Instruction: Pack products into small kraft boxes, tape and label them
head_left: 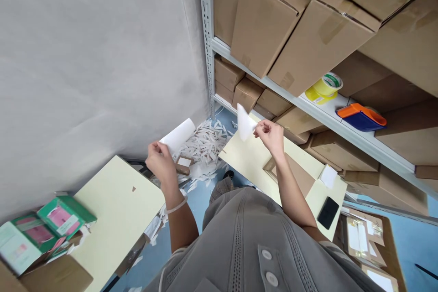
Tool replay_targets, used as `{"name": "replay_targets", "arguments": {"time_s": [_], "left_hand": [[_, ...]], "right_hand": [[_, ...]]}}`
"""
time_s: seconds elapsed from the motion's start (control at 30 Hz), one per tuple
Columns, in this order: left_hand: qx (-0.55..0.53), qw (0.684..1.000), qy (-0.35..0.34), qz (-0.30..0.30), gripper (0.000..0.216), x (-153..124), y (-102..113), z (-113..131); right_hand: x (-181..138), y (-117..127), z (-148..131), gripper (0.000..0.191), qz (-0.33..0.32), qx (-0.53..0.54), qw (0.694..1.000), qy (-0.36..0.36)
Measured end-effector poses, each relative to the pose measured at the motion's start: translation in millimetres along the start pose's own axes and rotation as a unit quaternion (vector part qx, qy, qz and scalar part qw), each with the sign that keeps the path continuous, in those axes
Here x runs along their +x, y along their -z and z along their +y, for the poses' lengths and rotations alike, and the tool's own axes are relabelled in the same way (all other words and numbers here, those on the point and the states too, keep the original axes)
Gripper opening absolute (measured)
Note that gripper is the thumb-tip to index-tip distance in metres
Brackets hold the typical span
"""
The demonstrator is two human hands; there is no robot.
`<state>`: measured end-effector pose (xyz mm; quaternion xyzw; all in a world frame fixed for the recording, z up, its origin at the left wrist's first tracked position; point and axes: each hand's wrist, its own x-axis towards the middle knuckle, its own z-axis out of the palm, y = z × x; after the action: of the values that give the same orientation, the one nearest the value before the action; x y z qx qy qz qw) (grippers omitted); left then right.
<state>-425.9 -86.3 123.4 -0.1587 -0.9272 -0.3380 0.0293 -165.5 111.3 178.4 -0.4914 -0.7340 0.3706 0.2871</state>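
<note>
In the head view, my left hand [160, 163] is closed on a white paper sheet [178, 136], which curls up and away to the right. My right hand [270, 136] pinches a second piece of white paper [244, 123], bent and pointed at the top. The two pieces are apart from each other. Below my right hand, an open cardboard box [297, 174] lies on the cream table [236, 151]. Whatever is printed on the papers, if anything, does not show.
White paper strips [207, 146] cover the floor between two tables, with a small brown parcel [184, 164] among them. Green boxes [66, 216] sit on the left table [119, 191]. A black phone [328, 212] lies at right. Shelves hold cartons [267, 23], yellow tape [326, 86] and an orange-blue tape dispenser [362, 117].
</note>
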Motion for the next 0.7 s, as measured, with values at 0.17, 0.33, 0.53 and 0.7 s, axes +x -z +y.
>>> {"name": "replay_targets", "arguments": {"time_s": [0.17, 0.33, 0.53, 0.7], "left_hand": [[-0.004, 1.000, -0.001, -0.008, 0.022, -3.8, 1.1, 0.1], [-0.028, 0.999, -0.031, -0.006, 0.023, -11.6, -5.9, 12.5], [-0.038, 0.997, -0.055, -0.025, 0.024, -20.7, -9.3, 22.5], [-0.057, 0.993, -0.072, -0.071, 0.021, -35.2, -24.4, 35.5]], "right_hand": [[3.5, -5.7, -0.3, 0.012, -0.011, -0.023, 1.000, 0.017], [11.5, -21.8, -5.0, 0.020, -0.043, -0.028, 0.997, 0.063], [18.1, -39.8, -4.8, 0.042, -0.120, -0.068, 0.985, 0.100], [-5.6, -36.5, 3.4, 0.046, -0.123, -0.058, 0.987, 0.081]]}}
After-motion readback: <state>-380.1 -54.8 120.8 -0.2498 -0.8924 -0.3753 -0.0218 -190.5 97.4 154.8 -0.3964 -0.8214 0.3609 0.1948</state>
